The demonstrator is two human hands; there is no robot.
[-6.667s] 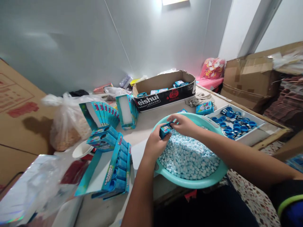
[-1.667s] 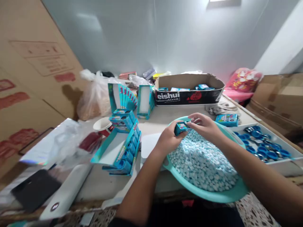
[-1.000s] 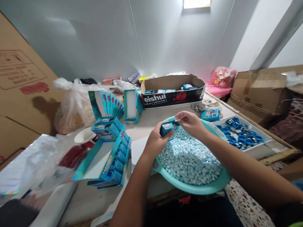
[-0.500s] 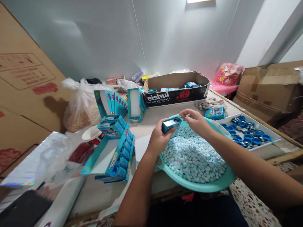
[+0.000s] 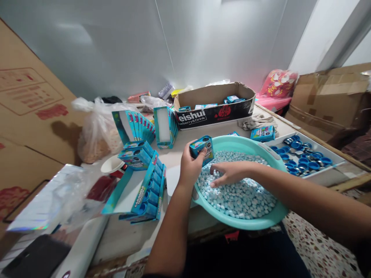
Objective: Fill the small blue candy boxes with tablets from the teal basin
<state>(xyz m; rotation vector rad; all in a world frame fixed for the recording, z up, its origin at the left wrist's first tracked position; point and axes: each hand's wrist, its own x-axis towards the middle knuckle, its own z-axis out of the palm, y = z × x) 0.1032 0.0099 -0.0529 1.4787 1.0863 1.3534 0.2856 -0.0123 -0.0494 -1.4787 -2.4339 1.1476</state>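
Observation:
Fingers of my left hand (image 5: 191, 164) wrap round a small blue candy box (image 5: 206, 148), held tilted over the left rim of a turquoise basin (image 5: 246, 226). Pale blue and white candies (image 5: 246, 197) fill much of the basin. My right hand (image 5: 228, 172) is low over the candies, its fingers apart and the tips at the pile; whether it has any candies is unclear. On the left, an open display carton (image 5: 139, 195) bears a row of blue boxes. Blue round caps (image 5: 313, 164) lie in a white tray (image 5: 333, 173) on the right.
Behind the basin stands a black-printed cardboard box (image 5: 214, 116) with blue packs inside. Two folded carton stacks, a white cup (image 5: 111, 164) and a plastic bag (image 5: 100, 135) are at the left. A blue box (image 5: 262, 133) lies by a grey cloth near the tray.
My right hand has moved down from beside the box's top to the candies, its fingers spreading. My left hand has turned the box, so its printed side now shows. The view has shifted slightly.

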